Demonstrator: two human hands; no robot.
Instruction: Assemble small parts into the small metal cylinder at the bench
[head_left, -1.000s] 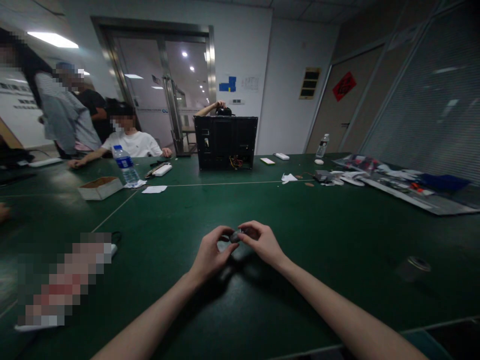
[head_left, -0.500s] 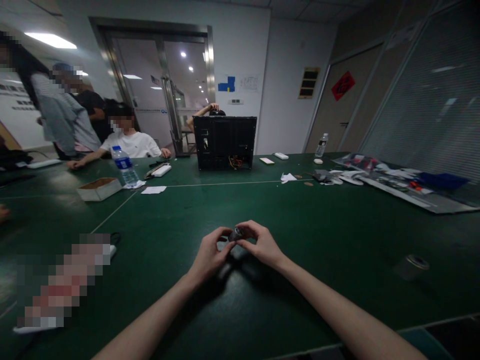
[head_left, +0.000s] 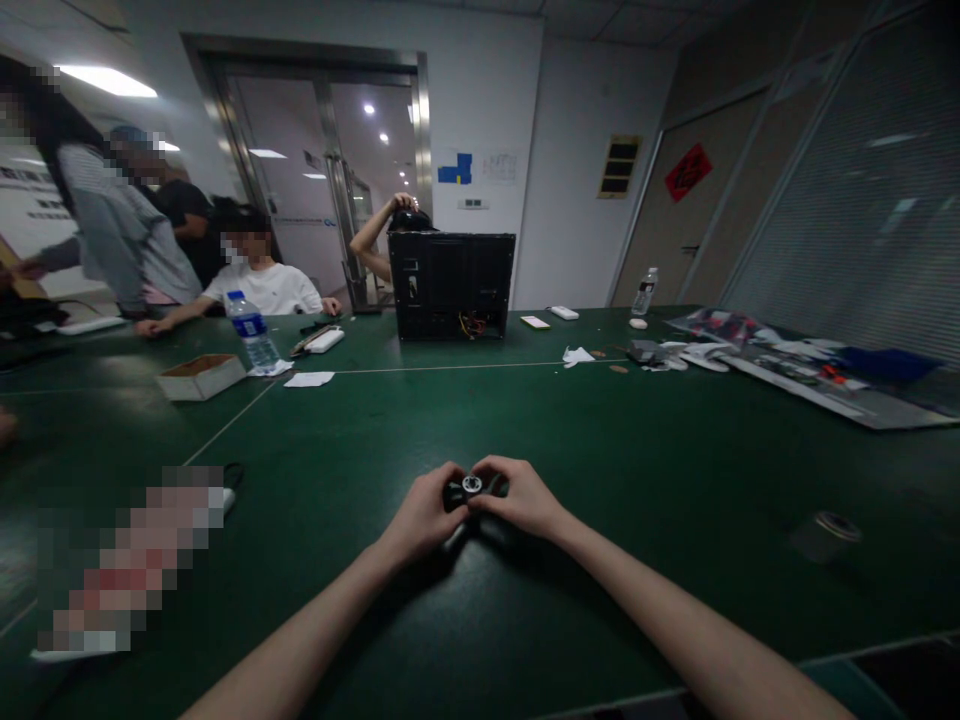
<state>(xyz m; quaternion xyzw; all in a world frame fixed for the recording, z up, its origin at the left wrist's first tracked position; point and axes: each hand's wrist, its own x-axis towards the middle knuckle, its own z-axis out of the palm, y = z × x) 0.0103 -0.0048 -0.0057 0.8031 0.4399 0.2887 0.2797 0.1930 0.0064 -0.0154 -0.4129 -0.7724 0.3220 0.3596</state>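
Note:
A small dark cylindrical part [head_left: 472, 485] with a bright metallic ring on its upper face is held between my two hands over the middle of the green table [head_left: 450, 420]. My left hand [head_left: 429, 508] has its fingers and thumb closed round the left side of the part. From the right, my right hand [head_left: 517, 495] grips it too, fingers curled and thumb at the near side. The fingers hide most of the part's sides, and its exact kind is not clear.
A grey cylinder [head_left: 826, 537] with a dark opening stands at the right. Farther off are a black computer case [head_left: 454, 285], a water bottle [head_left: 253, 335], an open box [head_left: 201, 378] and a cluttered board [head_left: 810, 375]. A blurred-out item [head_left: 139, 560] lies left. Several people are beyond.
The cylindrical part has turned so that its ringed face points up, and both hands have lowered slightly with it. Behind the computer case, a person's raised arm has shifted left.

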